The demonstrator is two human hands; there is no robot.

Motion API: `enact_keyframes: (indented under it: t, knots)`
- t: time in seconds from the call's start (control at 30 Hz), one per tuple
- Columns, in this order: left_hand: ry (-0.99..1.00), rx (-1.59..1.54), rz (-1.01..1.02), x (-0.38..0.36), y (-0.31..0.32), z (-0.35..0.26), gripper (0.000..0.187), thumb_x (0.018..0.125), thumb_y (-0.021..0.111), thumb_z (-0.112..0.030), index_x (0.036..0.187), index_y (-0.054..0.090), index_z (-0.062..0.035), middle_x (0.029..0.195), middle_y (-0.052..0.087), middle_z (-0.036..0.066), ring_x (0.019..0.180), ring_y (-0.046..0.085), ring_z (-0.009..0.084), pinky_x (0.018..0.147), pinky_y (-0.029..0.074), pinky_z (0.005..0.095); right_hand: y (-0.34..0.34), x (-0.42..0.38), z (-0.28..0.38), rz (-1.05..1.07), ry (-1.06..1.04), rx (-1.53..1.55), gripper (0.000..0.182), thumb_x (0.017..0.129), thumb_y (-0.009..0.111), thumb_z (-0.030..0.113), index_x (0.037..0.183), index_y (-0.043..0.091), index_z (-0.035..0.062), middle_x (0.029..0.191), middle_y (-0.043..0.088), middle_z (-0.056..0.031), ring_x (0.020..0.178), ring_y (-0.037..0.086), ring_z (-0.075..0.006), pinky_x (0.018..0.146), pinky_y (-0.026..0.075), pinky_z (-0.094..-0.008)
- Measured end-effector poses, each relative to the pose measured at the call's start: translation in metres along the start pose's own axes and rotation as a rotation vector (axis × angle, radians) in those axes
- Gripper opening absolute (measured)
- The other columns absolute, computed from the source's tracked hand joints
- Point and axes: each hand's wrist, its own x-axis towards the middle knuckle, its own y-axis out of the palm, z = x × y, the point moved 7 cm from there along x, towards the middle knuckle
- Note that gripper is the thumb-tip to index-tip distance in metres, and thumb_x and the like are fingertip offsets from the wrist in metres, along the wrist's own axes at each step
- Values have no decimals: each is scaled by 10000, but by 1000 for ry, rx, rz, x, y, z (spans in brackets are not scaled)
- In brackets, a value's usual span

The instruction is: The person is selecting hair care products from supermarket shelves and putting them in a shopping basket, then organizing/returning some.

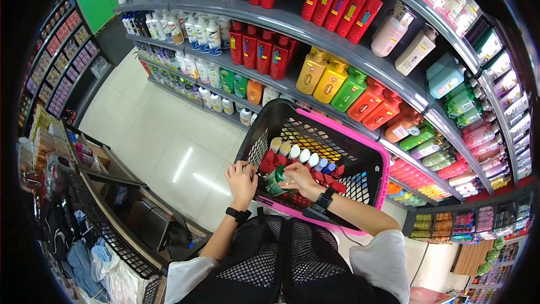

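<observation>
In front of my body is a black shopping basket with mesh sides and a pink rim. My right hand reaches into its near side, fingers closed around a green bottle. My left hand is at the basket's near left corner, its fingers curled over the edge. Inside the basket stands a row of bottles with white caps, some caps cream or blue. Several red bottles are packed in there too, partly hidden by the green bottle and my right hand.
Shelves of shampoo and lotion bottles curve along the far side, close to the basket. Tiled floor lies to the left. A cluttered counter with a dark monitor and bagged clothes stands at lower left.
</observation>
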Motion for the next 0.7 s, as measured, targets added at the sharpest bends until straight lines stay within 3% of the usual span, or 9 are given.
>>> enact_keyframes:
  t: [0.1,0.23,0.33,0.5,0.7]
  knots:
    - [2,-4,10,0,-1,-1,113,685,691,-102,783,650,-141,969,527,25,975,470,265,905,337,427,-9,-28,20,144,-27,-191,268,868,576,10,1093,433,-17,994,520,-142,771,675,-257,689,602,-339]
    - [-8,16,20,1,1,-1,117,680,698,-96,778,651,-139,960,532,25,974,471,267,912,337,427,-22,-55,31,227,-72,-319,208,847,596,-22,1021,483,-37,1002,512,-143,751,679,-253,636,593,-320]
    - [5,9,6,2,-1,-2,115,679,700,-95,774,649,-136,952,534,21,967,474,266,911,339,425,-31,-72,36,167,-19,-347,211,841,597,-33,1020,485,-35,1002,525,-146,790,686,-263,622,587,-305]
    - [7,20,-11,1,0,-3,102,686,695,-93,770,649,-127,953,538,22,958,477,260,907,339,422,-38,-82,34,145,36,-118,151,890,571,60,997,475,13,1075,510,-138,852,682,-310,809,565,-363]
    - [3,29,-13,1,2,-1,94,695,689,-108,775,647,-134,972,542,28,969,480,265,907,339,427,-26,-68,27,100,-6,187,193,877,524,30,1030,407,27,990,526,-140,892,662,-325,848,555,-411]
